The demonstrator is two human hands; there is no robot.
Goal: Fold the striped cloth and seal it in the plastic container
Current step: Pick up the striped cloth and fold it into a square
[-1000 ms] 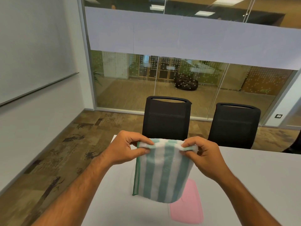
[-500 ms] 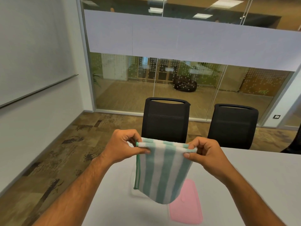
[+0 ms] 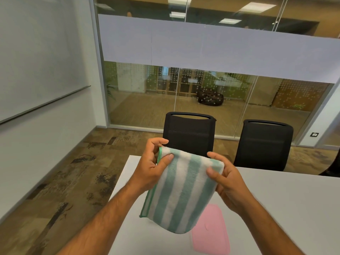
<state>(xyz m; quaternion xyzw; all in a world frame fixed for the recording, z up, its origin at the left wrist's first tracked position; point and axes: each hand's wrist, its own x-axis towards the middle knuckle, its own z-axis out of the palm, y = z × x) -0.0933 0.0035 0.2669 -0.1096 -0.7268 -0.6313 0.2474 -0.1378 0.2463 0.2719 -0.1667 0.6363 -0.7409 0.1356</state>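
Terry weave, green and white stripes: the cloth (image 3: 181, 192) hangs in the air over the grey table (image 3: 287, 203), already doubled, its folded edge at the 6 o'clock end. Head view, the only one. Left hand (image 3: 152, 167) pinches the top corner at 10 o'clock, thumb on the near face, fingers curled behind; right hand (image 3: 223, 178) pinches the corner at 2 o'clock the same way. Both are closed on fabric. Pink lid (image 3: 210, 230) lies flat on the table at 5 o'clock, partly behind the hanging cloth. Container body not identifiable; it may sit behind the cloth. Risks, as judged: the layers are held only at the corners, so a slackened pinch could let the fold slide open or skew. Lowering blind could drape the cloth over the lid. A loose, thick fold may bulge above the rim and stop the lid sealing.
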